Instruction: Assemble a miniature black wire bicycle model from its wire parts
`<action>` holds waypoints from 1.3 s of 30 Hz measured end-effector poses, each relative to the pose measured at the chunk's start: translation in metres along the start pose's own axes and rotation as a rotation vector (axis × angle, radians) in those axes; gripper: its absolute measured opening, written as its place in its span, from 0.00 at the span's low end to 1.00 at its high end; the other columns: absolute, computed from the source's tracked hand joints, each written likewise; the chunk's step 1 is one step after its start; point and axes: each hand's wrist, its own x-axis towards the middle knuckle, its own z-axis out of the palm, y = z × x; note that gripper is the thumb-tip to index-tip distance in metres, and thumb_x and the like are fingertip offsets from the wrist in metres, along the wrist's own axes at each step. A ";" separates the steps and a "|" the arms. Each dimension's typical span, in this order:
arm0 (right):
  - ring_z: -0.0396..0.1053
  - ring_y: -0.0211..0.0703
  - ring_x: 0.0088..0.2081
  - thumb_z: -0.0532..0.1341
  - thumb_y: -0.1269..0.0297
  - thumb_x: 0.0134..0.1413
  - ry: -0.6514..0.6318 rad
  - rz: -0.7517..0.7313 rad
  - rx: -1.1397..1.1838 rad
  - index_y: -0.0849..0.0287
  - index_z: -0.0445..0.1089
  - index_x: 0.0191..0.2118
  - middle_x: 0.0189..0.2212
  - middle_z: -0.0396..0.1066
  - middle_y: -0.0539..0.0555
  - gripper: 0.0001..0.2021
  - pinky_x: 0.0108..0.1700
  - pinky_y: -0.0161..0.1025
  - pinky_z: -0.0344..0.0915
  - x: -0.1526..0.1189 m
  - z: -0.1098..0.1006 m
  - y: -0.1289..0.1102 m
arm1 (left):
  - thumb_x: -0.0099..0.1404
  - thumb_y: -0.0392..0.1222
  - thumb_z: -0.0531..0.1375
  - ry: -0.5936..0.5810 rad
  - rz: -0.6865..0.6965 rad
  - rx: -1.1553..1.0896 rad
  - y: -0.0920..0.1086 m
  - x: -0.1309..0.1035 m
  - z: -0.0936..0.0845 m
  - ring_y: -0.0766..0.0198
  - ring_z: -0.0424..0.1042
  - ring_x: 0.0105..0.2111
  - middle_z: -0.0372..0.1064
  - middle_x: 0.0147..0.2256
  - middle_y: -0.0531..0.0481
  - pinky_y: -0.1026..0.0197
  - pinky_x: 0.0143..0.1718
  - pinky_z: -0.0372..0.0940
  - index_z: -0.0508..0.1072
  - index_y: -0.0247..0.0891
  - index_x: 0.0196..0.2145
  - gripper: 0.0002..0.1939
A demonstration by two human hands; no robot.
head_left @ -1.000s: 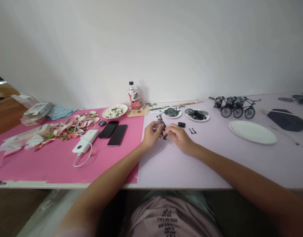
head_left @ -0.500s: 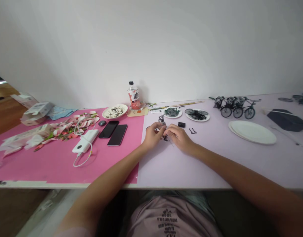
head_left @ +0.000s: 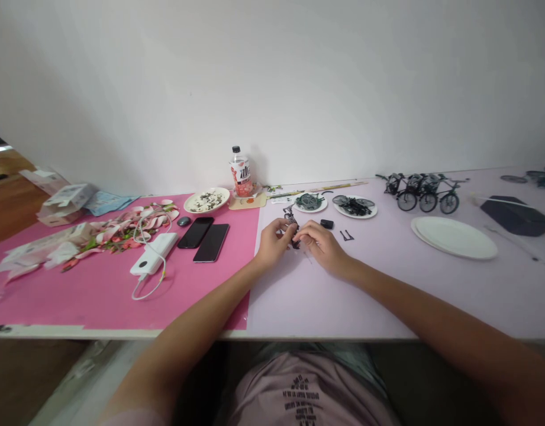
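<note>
My left hand (head_left: 273, 242) is closed around a small, dark, partly built model bicycle (head_left: 289, 214), whose upper end sticks out above the thumb and forefinger. Close against it, my right hand (head_left: 324, 247) has its thumb and forefinger pinched together; what they hold is too small to make out. Beyond the hands, a white plate (head_left: 298, 207) carries dark green bicycle frames (head_left: 310, 202). A second white plate (head_left: 373, 215) holds black parts (head_left: 357, 206) and a wheel (head_left: 340, 200). Right of my hands lie a small black case (head_left: 326, 224) and black forked pieces (head_left: 347, 235).
Several assembled model bicycles (head_left: 427, 194) stand at the back right, near stacked white plates (head_left: 458, 238) and a dark angular object (head_left: 516, 215). On the left are two phones (head_left: 211, 243), a power bank (head_left: 154, 253), artificial flowers (head_left: 121, 234), a bowl (head_left: 187, 208) and a bottle (head_left: 241, 174).
The model bicycle has turned more upright in my left hand. My right fingertips have shifted slightly, and more of the dark piece shows between the hands.
</note>
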 end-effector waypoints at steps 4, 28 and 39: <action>0.71 0.46 0.37 0.51 0.50 0.75 -0.005 0.019 0.039 0.54 0.74 0.40 0.35 0.71 0.55 0.19 0.43 0.45 0.70 0.000 0.000 -0.002 | 0.64 0.59 0.66 -0.004 -0.002 0.002 -0.002 0.001 0.000 0.69 0.73 0.21 0.71 0.28 0.53 0.68 0.19 0.67 0.72 0.36 0.37 0.21; 0.67 0.34 0.22 0.57 0.48 0.71 0.163 0.094 0.190 0.55 0.72 0.40 0.35 0.68 0.51 0.17 0.25 0.36 0.65 0.000 0.002 -0.001 | 0.65 0.59 0.67 -0.016 -0.041 -0.055 0.000 0.001 0.002 0.64 0.79 0.23 0.71 0.29 0.53 0.69 0.18 0.65 0.71 0.35 0.40 0.23; 0.65 0.34 0.23 0.57 0.47 0.71 0.226 0.169 0.176 0.55 0.72 0.41 0.40 0.69 0.53 0.17 0.26 0.37 0.64 -0.001 0.004 0.006 | 0.65 0.59 0.67 -0.015 -0.044 -0.061 0.000 0.000 0.002 0.64 0.79 0.23 0.71 0.29 0.53 0.69 0.18 0.65 0.70 0.35 0.40 0.23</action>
